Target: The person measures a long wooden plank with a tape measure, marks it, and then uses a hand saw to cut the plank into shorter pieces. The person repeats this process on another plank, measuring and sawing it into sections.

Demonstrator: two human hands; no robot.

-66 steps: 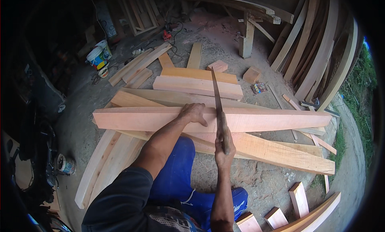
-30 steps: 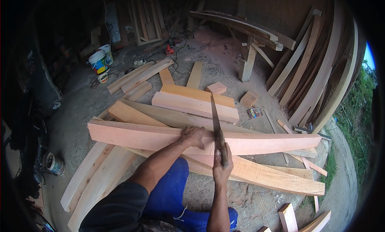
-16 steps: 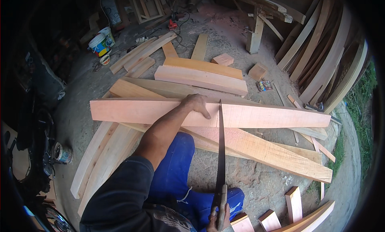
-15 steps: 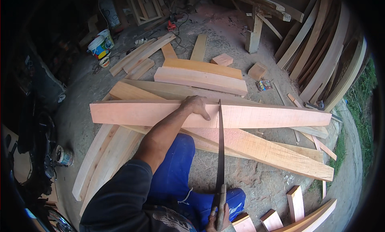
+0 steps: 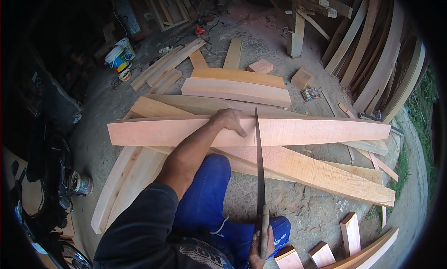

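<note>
The right hand (image 5: 262, 248), low near the bottom of the view, is wrapped round the handle (image 5: 265, 229) of a handsaw, whose long dark blade (image 5: 260, 171) runs up and away across the pink beam (image 5: 321, 131), its tip showing past the beam's far edge. The left hand (image 5: 228, 121) grasps the same beam just left of the blade, fingers over the top and thumb down the near face; its fingertips are hard to make out. The pink beam lies crosswise in front of the person, over other timbers, among them a paler curved beam (image 5: 335, 176) slanting down to the right. A knee in blue trousers (image 5: 205, 185) is bent below it on the near side. Beyond lie a shorter pink timber (image 5: 235, 91), two small blocks (image 5: 260, 66) and a colourful packet (image 5: 310, 94) on the concrete floor (image 5: 298, 194). Farther out stand paint buckets (image 5: 115, 57) at the left, a red tool (image 5: 199, 30) with a cord, and tall planks (image 5: 384, 59) leaning at the right, with grass (image 5: 419, 108) beside them
</note>
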